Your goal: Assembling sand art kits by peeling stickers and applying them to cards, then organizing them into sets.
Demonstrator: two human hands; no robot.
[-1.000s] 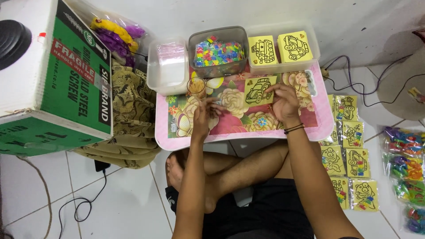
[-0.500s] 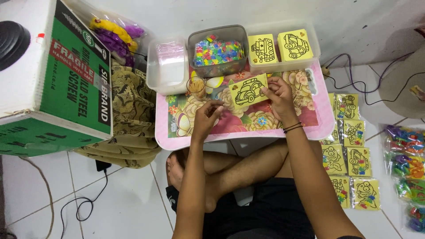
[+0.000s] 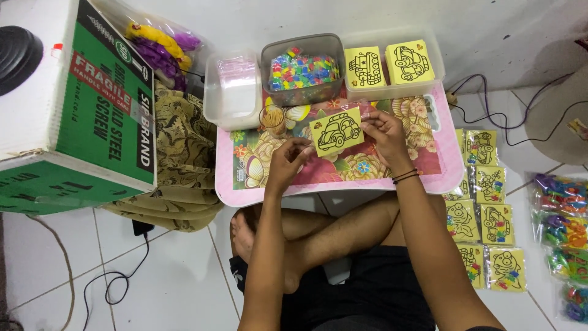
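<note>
Card [image 3: 336, 131] pinched at edges, 2 hands, above tray [image 3: 245, 184].

Pink floral lap table [image 3: 245, 195] — three clear tubs [image 3: 231, 92] along its far edge

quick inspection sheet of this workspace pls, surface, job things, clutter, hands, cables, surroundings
surface: low pink table with a flowered top, over the person's crossed legs
job's things: yellow car card held up above the table; two stacks of yellow cards in a clear tray at the back; tub of coloured pieces; clear tub of small bags
clutter: packed yellow cards in rows on the floor; bags of coloured toys at the far right
grippers: left hand touches the card's lower left corner; right hand pinches its right edge
cables: black cable on the floor; dark cables by the wall
surroundings: green and white carton; patterned cloth; white tile floor
</note>
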